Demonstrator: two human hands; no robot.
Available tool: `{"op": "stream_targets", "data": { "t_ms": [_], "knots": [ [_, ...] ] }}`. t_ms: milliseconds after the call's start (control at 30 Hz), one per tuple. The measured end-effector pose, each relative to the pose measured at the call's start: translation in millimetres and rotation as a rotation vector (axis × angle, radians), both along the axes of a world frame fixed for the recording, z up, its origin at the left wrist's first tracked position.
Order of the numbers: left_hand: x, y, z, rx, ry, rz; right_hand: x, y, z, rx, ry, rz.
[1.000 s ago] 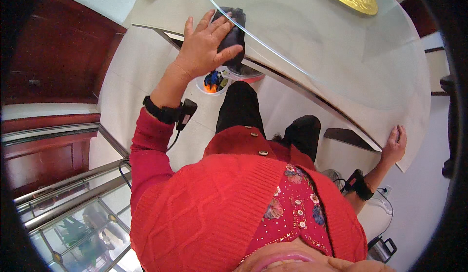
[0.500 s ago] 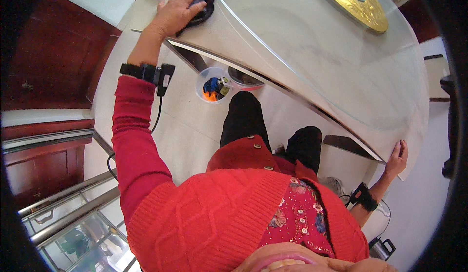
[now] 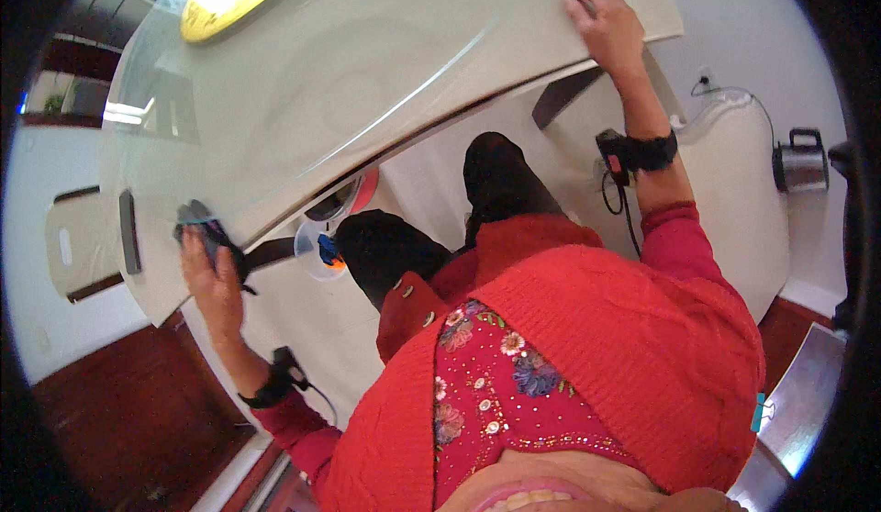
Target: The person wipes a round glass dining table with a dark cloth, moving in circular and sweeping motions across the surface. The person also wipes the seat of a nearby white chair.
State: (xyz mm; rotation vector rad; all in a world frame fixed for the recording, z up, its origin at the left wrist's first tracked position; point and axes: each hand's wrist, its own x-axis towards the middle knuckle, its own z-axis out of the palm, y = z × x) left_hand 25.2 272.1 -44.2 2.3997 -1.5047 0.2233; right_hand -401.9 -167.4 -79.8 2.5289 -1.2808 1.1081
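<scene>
My left hand [image 3: 213,284] lies with its fingers stretched over a dark bundle of cloth [image 3: 225,241], close to the left corner of the pale table [image 3: 367,72]. Grey and black folds stick out past the fingertips. A dark, narrow flat object [image 3: 130,232] rests on the tabletop just left of that hand. Over by the table's far right edge, my right hand [image 3: 613,33] is on the top with its fingers curled in. A small dark patch shows between those slightly blurred fingers; what it is I cannot make out.
A round glass plate [image 3: 395,113] covers much of the tabletop, with a shiny yellow disc [image 3: 206,21] at the far left. Below the table edge stand a clear tub [image 3: 312,260] with blue and orange items and a red-rimmed container [image 3: 365,191]. A metal kettle [image 3: 803,165] stands at right.
The view has swung round to the right. My right hand has come off the table's side edge onto the top, its fingers now curled. My left hand stays on the cloth bundle.
</scene>
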Motion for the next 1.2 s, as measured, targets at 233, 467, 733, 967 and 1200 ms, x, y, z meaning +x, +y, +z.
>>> {"op": "stream_targets", "data": {
  "t_ms": [233, 467, 733, 967, 1200],
  "knots": [
    [-100, -66, -9, 0.0, -0.206, -0.036, 3, 8, 61, 0.566, 0.419, 0.22],
    [-154, -113, -27, -0.084, -0.314, 0.022, 10, 23, 14, -0.101, -0.058, 0.186],
    [-195, -155, -29, -0.239, -0.345, -0.044, 47, 102, 8, 0.042, -0.141, 0.767],
    [-264, -243, -34, -0.208, -0.178, -0.337, 52, 107, 20, 0.177, -0.167, 0.731],
    [-303, -315, -8, -0.064, 0.004, -0.568, 10, 75, 23, -0.077, -0.161, 0.456]
  ]
}}
